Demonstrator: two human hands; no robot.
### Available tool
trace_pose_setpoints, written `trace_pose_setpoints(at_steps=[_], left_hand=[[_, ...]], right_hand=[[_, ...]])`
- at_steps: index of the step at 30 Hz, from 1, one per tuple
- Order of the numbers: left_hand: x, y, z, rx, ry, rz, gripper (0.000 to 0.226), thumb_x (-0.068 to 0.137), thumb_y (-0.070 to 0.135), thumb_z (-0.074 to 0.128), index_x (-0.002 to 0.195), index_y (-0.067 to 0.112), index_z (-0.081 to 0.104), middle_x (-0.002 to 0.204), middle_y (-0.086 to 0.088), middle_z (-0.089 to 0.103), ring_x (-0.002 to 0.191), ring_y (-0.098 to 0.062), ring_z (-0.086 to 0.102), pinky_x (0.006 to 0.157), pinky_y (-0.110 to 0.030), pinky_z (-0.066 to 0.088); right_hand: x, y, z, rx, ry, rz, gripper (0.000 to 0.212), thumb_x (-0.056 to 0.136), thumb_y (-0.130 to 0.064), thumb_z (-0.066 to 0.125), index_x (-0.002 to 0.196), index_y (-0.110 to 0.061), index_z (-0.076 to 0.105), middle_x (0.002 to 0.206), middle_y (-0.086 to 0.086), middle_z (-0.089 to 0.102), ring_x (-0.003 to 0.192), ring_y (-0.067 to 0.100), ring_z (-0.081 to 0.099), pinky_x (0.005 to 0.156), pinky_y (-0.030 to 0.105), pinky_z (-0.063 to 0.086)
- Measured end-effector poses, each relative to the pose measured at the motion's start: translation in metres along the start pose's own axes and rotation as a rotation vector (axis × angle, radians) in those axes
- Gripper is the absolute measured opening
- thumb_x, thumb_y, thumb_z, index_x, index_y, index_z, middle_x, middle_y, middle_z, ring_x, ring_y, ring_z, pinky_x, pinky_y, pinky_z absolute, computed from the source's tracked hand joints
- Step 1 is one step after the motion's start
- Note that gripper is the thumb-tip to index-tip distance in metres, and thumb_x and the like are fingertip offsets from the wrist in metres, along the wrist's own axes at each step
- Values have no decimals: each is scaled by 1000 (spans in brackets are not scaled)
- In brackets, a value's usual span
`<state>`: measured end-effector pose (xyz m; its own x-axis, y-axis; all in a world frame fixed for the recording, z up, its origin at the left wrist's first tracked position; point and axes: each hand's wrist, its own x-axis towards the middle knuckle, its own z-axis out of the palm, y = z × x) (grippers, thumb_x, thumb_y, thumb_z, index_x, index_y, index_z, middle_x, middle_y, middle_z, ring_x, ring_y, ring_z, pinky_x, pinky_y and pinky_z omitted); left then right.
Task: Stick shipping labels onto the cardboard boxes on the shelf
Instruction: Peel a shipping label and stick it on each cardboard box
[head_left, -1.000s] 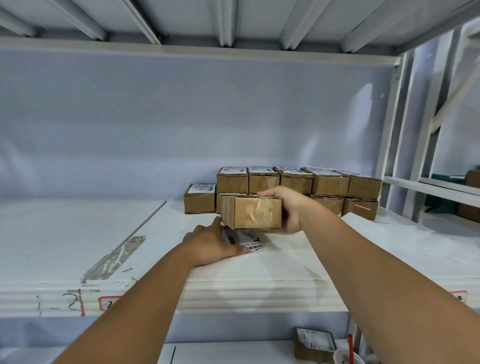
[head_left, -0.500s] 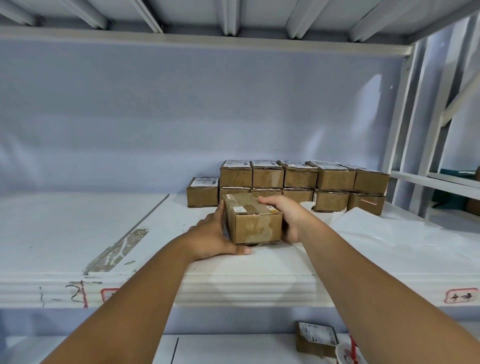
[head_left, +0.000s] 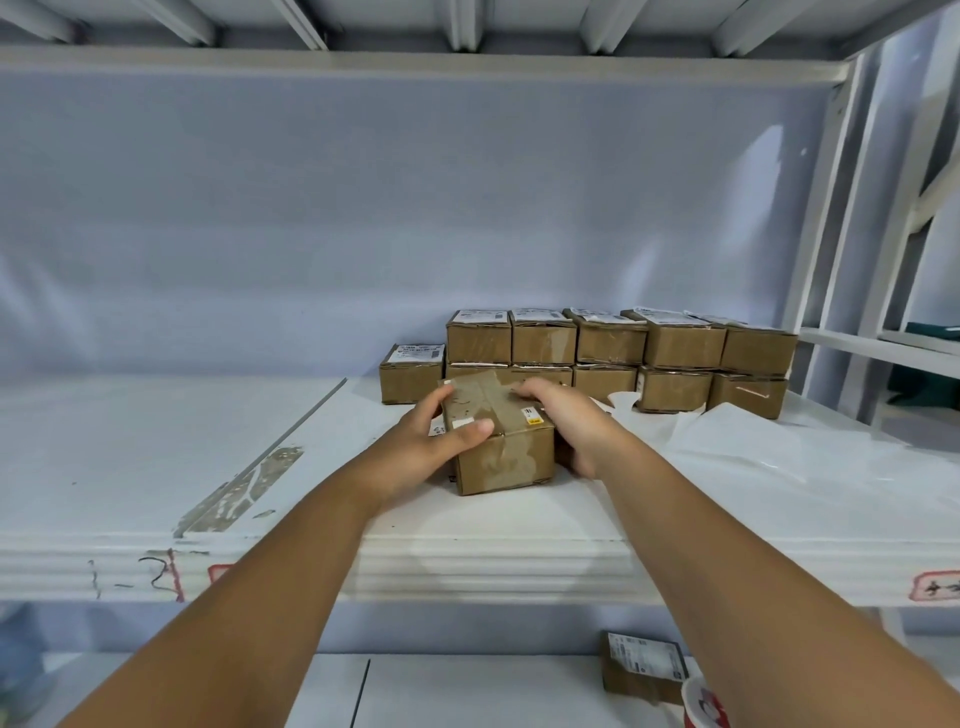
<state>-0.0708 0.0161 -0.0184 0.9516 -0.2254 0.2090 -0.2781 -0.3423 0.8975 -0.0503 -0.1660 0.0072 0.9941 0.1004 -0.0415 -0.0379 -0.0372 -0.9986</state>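
Observation:
A small taped cardboard box (head_left: 506, 457) sits on the white shelf (head_left: 493, 561) near its front edge. Its top carries a small yellow sticker and a small white one, but no large shipping label. My left hand (head_left: 426, 441) grips its left side, thumb lying across the top. My right hand (head_left: 566, 415) holds its right and back side. A sliver of a white label (head_left: 436, 430) shows beside the box under my left hand. Behind stand two rows of stacked boxes (head_left: 613, 340), the upper ones with white labels on top.
A single labelled box (head_left: 410, 371) stands left of the stack. Crumpled white plastic sheeting (head_left: 779, 452) covers the shelf's right part. On the lower shelf lie another labelled box (head_left: 644, 665) and a red-and-white cup (head_left: 704, 704). A metal upright (head_left: 815, 208) bounds the right side.
The box was held up in my right hand over a label; it has come down onto the shelf, turned top-up, and both hands now hold its sides. The label is mostly covered.

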Motion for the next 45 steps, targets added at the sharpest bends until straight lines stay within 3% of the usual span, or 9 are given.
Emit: trace_pose_setpoints(at_steps=[8,11,14,16,21,26,32,40,45], left_hand=[[1,-3,3,231,231,270,27,86,43,62,113,41,60,144,16,34,137,-7,26,110,-28,22],[2,-6,5,354,256,380,36,85,50,51,114,32,64,127,15,53,127,-10,40,110,-35,30],[-1,-4,8,478,263,433,52,84,61,45,119,28,61,124,14,54,123,-8,39,101,-22,27],[-2,-3,9,543,274,465,67,77,71,33,122,27,59,126,14,51,121,-6,35,97,-19,22],[-1,-3,10,534,294,449,72,73,74,29,123,29,56,133,12,46,126,-9,32,98,-21,23],[1,-3,10,571,296,448,72,74,74,28,122,28,55,129,12,50,124,-11,34,97,-23,26],[-2,0,10,544,353,482,69,76,71,29,118,24,57,119,14,52,116,-9,38,92,-22,28],[-5,3,8,532,399,472,67,77,69,27,114,23,59,110,17,51,108,-5,37,88,-18,26],[-3,1,6,547,410,450,55,82,65,29,105,26,59,107,12,57,108,-12,46,86,-20,29]], right_hand=[[4,7,-3,-435,215,-290,16,88,-39,63,82,-27,73,83,-5,72,85,17,66,82,35,54],[0,5,-7,-555,341,-370,27,91,-41,57,76,-23,71,76,-2,71,71,15,63,68,29,49],[0,4,-12,-584,542,-384,23,91,-29,52,74,-22,66,79,1,69,75,21,61,61,27,42],[0,6,-15,-698,579,-354,16,84,-21,53,88,-26,67,98,1,67,96,24,58,73,29,46],[-5,12,-14,-1110,393,-81,52,81,-22,55,131,-34,48,133,7,49,130,30,32,101,43,26],[-7,12,-15,-1130,446,-28,43,79,-12,54,119,-28,54,113,3,56,115,25,50,108,48,12],[-9,10,-15,-1027,353,45,51,81,-25,54,131,-36,48,143,4,40,136,30,25,109,49,21],[-3,15,-18,-1034,513,-79,33,85,-14,58,117,-20,61,119,9,61,112,29,52,77,30,41],[-9,6,-19,-734,677,-256,24,91,-17,52,108,-26,66,106,4,67,97,26,59,71,29,41]])
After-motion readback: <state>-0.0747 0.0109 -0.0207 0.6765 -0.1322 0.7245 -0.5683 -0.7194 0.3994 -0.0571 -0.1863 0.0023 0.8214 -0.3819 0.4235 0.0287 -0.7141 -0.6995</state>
